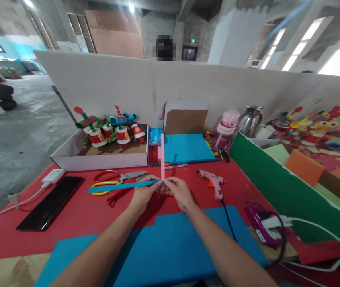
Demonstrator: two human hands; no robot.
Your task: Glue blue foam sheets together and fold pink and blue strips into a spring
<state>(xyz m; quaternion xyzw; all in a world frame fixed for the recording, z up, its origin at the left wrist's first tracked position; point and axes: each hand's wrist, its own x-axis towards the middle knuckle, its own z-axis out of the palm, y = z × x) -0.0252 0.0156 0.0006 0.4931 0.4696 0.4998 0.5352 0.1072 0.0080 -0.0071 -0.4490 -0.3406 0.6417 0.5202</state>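
My left hand and my right hand meet over the red table covering, fingertips pinched together. Between them they hold the joined ends of two paper strips. The blue paper strip stretches out to the left, above the yellow and red handles of some scissors or pliers. Away from me points the pink paper strip, crossing it at about a right angle. Both hands are closed at the corner where the strips overlap. Exactly how the ends are folded there is hidden by my fingers.
Scissors lie left of my hands. A pink glue gun rests at right, its cable running toward a purple power strip. A black phone is far left. Behind stand a white box of paper-cup figures and blue paper sheets.
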